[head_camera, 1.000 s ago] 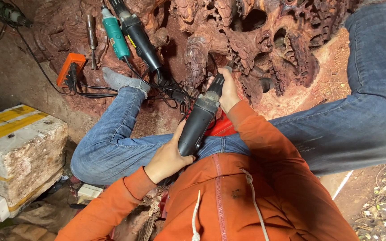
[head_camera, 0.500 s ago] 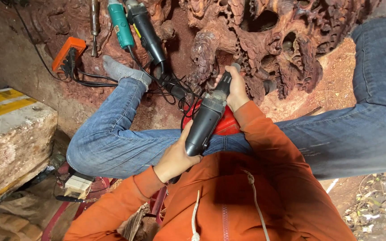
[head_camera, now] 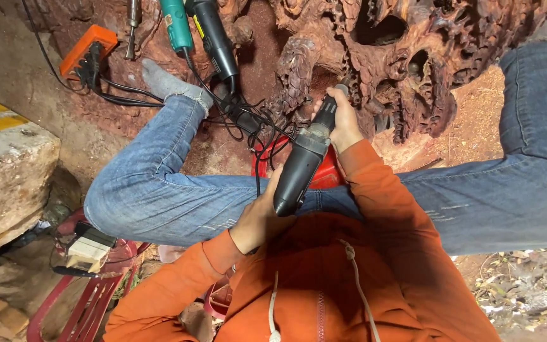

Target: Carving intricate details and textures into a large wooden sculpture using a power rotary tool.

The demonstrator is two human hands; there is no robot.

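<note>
Red-brown dust covers the ground here, and a large carved wooden root sculpture rises at the far side, its surface cut deep with holes and scaly ridges. On the dusty ground near it lie a green power tool and a black power tool side by side, with a tangle of black cables running from them. An orange power strip sits further left, and a worn stone block with yellow stripes stands at the left edge. A red metal stool shows low down beside the seated person.

The person sits with legs in blue jeans spread to either side of the carving, one grey sock pointing toward the tools. Both orange sleeves reach forward. The left hand is wrapped around the rear end of a black die grinder, while the right hand is clenched around its front neck, close to the carving. The grinder slants up from the lap toward the wood; its tip seems to meet the carved surface, though the fingers hide the contact point.
</note>
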